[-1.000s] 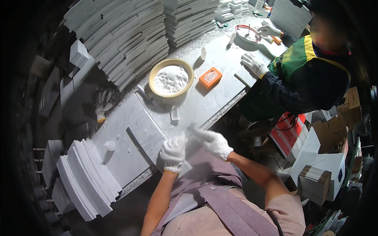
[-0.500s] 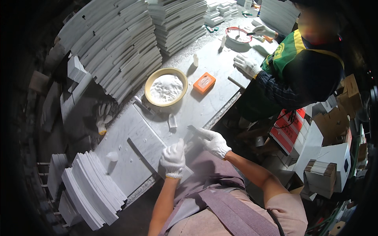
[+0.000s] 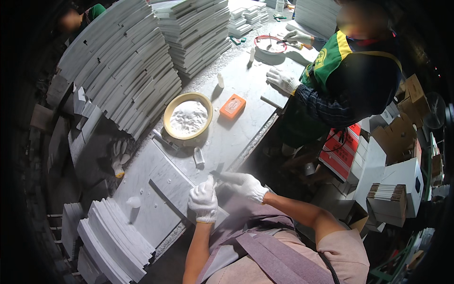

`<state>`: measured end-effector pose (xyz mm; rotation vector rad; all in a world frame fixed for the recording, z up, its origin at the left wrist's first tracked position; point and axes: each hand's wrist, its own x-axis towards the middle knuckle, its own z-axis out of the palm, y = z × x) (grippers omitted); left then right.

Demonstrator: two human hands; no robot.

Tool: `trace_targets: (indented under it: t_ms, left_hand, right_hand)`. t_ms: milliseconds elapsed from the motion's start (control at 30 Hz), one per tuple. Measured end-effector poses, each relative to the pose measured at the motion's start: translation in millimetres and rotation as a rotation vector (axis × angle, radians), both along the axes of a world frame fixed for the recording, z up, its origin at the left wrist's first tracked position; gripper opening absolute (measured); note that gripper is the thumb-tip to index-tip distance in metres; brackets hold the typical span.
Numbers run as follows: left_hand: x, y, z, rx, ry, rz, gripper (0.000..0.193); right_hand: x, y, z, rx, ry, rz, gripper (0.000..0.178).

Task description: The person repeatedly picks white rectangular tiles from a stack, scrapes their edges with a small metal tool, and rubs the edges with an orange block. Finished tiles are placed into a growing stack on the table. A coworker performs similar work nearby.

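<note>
My left hand (image 3: 203,199), in a white knit glove, is closed at the table's front edge on a pale marble slab (image 3: 221,219), mostly hidden by the hand and the apron. Just to its right, my right hand (image 3: 245,186), also gloved, grips a small grey flat scraper (image 3: 216,171). The scraper's blade sticks out beyond the fingers, close to the left hand's thumb. Beyond the hands lies a small white crumpled piece (image 3: 199,157). Another marble slab (image 3: 163,175) rests flat to the left, with a dark narrow strip (image 3: 168,199) across it.
A tan bowl of white powder (image 3: 208,106) and an orange box (image 3: 232,107) stand on the marble table (image 3: 250,109). Tall slab stacks (image 3: 127,66) rise behind. A co-worker's gloved hand (image 3: 282,80) rests at the right, near a red-rimmed bowl (image 3: 257,42). Cartons (image 3: 388,199) crowd the right.
My right hand has moved left with the scraper, closer to my left hand. The whole view has shifted a little, and another person now shows behind the stacks at far left.
</note>
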<state>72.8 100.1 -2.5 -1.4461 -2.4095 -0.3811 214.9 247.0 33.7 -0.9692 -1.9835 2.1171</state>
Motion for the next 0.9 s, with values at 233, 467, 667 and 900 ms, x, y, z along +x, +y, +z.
trace_targets:
  t_ms: [233, 467, 667, 900]
  left_hand:
    - [-7, 2, -4, 0.137, -0.06, -0.003, 0.026]
    - [15, 3, 6, 0.638, -0.956, 0.219, 0.034]
    - [29, 11, 30, 0.411, -0.636, -0.013, 0.029]
    - [-8, 18, 37, 0.306, -0.424, 0.106, 0.029]
  right_hand:
    - [13, 5, 6, -0.139, 0.087, -0.283, 0.054]
    - [1, 0, -1, -0.356, 0.19, -0.503, 0.079]
    - [2, -4, 11, -0.323, 0.222, -0.425, 0.082]
    - [10, 0, 20, -0.266, 0.185, -0.411, 0.084]
